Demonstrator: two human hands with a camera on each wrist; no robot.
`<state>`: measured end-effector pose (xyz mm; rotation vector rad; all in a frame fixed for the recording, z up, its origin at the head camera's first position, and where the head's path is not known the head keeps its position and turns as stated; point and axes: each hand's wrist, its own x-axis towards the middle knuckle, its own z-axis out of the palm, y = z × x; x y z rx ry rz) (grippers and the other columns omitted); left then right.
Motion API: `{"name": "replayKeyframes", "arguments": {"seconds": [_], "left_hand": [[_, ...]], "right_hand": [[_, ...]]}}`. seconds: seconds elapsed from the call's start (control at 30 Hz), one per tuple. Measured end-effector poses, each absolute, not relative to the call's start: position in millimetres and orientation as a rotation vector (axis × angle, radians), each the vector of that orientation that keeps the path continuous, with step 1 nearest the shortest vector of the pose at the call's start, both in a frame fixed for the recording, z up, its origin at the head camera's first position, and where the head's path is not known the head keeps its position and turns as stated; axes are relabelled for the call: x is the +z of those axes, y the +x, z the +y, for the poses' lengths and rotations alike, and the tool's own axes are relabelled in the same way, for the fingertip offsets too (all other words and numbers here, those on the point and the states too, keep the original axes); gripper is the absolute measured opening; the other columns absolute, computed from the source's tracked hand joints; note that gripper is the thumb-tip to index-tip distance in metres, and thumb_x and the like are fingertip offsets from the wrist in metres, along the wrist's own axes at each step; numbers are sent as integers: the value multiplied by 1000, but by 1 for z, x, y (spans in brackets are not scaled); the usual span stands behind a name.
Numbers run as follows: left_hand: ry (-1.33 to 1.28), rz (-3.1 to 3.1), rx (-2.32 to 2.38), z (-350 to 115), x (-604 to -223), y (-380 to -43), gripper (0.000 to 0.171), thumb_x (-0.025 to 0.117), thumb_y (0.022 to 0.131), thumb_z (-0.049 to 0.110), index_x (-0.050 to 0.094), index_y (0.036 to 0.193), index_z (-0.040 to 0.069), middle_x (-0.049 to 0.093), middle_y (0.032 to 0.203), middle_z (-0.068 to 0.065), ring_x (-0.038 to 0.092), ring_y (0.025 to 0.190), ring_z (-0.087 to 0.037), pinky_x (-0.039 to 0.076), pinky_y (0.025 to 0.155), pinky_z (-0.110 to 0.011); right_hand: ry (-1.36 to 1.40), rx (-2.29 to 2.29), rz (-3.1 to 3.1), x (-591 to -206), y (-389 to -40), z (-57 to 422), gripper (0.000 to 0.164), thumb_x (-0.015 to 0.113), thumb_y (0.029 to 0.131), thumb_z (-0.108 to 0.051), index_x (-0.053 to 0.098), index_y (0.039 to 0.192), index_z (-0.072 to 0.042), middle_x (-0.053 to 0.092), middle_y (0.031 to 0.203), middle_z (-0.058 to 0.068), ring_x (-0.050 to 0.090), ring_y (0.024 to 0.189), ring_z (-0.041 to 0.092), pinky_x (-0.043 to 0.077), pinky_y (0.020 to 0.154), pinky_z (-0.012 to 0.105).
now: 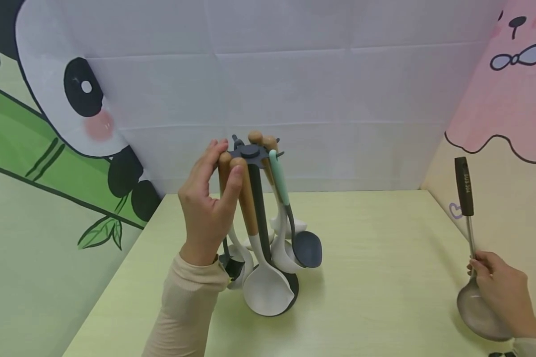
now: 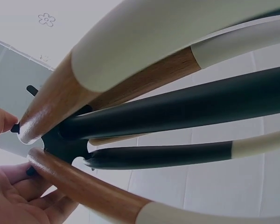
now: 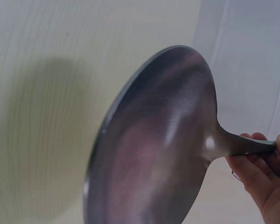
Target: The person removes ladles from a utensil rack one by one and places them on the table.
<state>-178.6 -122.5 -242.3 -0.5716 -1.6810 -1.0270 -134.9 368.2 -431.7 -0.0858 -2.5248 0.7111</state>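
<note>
On the table stands a rotating utensil rack (image 1: 251, 151) with a dark hooked top, hung with several kitchen utensils. My left hand (image 1: 207, 201) is raised at its near left side, fingers mostly straight and thumb apart, touching the hook ends beside the wooden handles. In the left wrist view, the thumb (image 2: 1, 120) meets one dark hook tip. A white ladle (image 1: 268, 291) with a wooden handle (image 1: 246, 198) hangs in front. Far right, my right hand (image 1: 502, 290) grips a metal ladle (image 1: 478, 312) by its lower shank; its black handle (image 1: 464, 186) points up.
A dark turner (image 1: 307, 249) with a mint handle hangs on the rack's right side. Pale table surface (image 1: 375, 277) lies between the rack and the right hand. White sheeting (image 1: 295, 89) stands behind, with cartoon-printed walls at both sides.
</note>
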Motion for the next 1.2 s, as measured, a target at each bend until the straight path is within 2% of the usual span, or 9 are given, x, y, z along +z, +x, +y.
{"name": "replayKeyframes", "arguments": {"seconds": [0.27,0.57,0.7,0.8,0.9,1.0,1.1,1.2], "left_hand": [[-572,-1673,-1031,-121,-243,-179,67,55,96,53,66,120,-9,68,121,-19,57,126,-28,45,104,-36],[-570,-1667,-1029,-121,-243,-179,67,55,96,53,66,120,-9,68,121,-19,57,126,-29,45,104,-35],[-568,-1663,-1028,-121,-243,-179,67,55,96,53,66,120,-9,68,120,-19,57,126,-28,45,104,-36],[-573,-1662,-1028,-120,-243,-179,67,55,97,53,66,119,-9,68,120,-19,57,126,-28,45,104,-36],[-575,-1660,-1030,-120,-243,-179,66,56,96,52,66,119,-9,68,120,-19,57,126,-28,45,104,-36],[-577,-1657,-1032,-120,-243,-179,66,56,96,52,66,119,-9,68,120,-19,57,126,-28,46,104,-36],[-578,-1658,-1035,-120,-243,-179,66,56,96,52,66,119,-9,68,120,-19,57,126,-28,46,104,-36],[-576,-1659,-1037,-120,-244,-179,66,56,96,52,66,118,-9,68,120,-19,57,126,-28,46,104,-36]], "right_hand": [[-56,701,-2554,-437,-136,385,12,56,91,8,59,101,15,69,79,24,38,62,-22,32,53,2],[-78,661,-2591,-438,-139,398,13,55,91,6,59,99,16,68,74,21,38,60,-19,32,50,10],[-100,654,-2643,-438,-142,403,15,54,92,4,58,100,16,68,74,20,45,61,-11,35,52,17],[-128,656,-2690,-438,-143,406,16,53,93,3,58,101,16,69,76,20,57,61,7,39,56,27],[-137,662,-2719,-438,-145,409,17,52,94,3,57,101,18,68,75,20,62,62,24,40,56,32],[-120,668,-2737,-439,-147,413,17,52,92,4,56,100,19,68,74,19,62,60,24,43,54,31],[-107,681,-2770,-440,-149,417,19,50,92,5,53,101,21,67,74,21,63,60,25,51,56,41],[-99,691,-2809,-441,-152,421,21,49,92,5,51,102,24,66,75,21,64,61,28,52,56,50]]}}
